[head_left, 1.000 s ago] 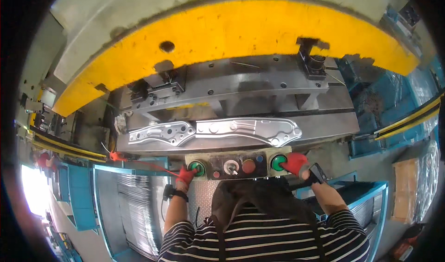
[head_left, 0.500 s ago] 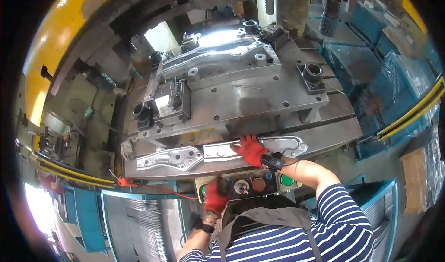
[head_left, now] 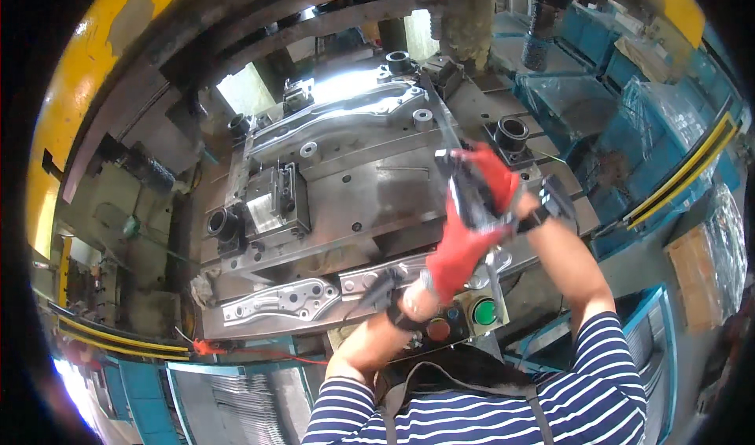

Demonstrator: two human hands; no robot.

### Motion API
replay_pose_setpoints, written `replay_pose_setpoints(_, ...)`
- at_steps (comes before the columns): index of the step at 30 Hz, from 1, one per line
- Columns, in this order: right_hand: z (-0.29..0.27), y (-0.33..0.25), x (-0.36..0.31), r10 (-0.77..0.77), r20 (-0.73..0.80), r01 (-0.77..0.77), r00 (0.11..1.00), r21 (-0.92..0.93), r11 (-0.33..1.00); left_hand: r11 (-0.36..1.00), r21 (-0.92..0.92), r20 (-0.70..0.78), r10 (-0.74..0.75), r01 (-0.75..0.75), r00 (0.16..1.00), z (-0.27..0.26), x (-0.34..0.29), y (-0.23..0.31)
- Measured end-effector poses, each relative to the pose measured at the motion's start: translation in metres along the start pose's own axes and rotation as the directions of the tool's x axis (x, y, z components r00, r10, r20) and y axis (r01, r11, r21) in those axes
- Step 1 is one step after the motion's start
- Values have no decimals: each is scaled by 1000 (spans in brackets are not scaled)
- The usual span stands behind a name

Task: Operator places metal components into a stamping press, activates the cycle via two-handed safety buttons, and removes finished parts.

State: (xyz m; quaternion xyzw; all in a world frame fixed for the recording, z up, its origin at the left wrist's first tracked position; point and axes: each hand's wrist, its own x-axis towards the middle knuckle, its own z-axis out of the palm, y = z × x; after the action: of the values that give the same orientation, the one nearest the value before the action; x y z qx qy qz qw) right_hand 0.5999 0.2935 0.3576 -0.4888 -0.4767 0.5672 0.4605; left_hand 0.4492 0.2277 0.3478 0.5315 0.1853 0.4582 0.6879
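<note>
- Overhead, a yellow press frame (head_left: 55, 130) arching along the left and top, cut off by the dark rim of the view.
- Below it, a wide grey steel die block (head_left: 354, 185) with round guide bushings and a clamp block, tilted across the middle; far end washed out by glare, details there hard to make out.
- Along the die's near edge, a flat stamped metal plate (head_left: 279, 302) with holes, lying at the left; right end hidden behind the arms.
- Right of the die, blue bins (head_left: 629, 138) lined with plastic wrap, crowding that side; yellow-and-black rail beside them.
- Lower left, a blue rack (head_left: 228, 402) of stacked sheets, partly cut off at the bottom edge.
- Just under the hands, a control box (head_left: 464, 319) with a green and a red button, half covered by the left wrist.
- Both in red gloves: right hand (head_left: 487, 181) raised over the die and closed on a long shiny metal part (head_left: 472, 209); left hand (head_left: 456, 252) just beneath, gripping the same part lower down.
- Part blurred, outline unclear, lower end lost against the gloves.
- Open room only over the die's centre and left.
</note>
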Motion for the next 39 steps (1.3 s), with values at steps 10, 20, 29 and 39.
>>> replay_pose_setpoints(10, -40, 44, 69, -206, 367, -6, 907, 499, 866, 969, 240, -194, 112, -64, 975, -5, 56, -17)
replay_pose_setpoints(20, -32, 32, 84, -241, -3, 241, 971, -19, 970, -232, 972, 49, 309, 25, 950, -148, 128, 75)
replay_pose_setpoints(29, -22, 28, 86, -219, -135, 215, 966, -50, 975, -475, 830, -367, -71, 292, 928, -293, 236, 99)
replay_pose_setpoints(39, 16, 9, -58, -316, 47, 313, 948, -328, 891, -733, 621, -84, 288, 276, 954, -293, 152, 150)
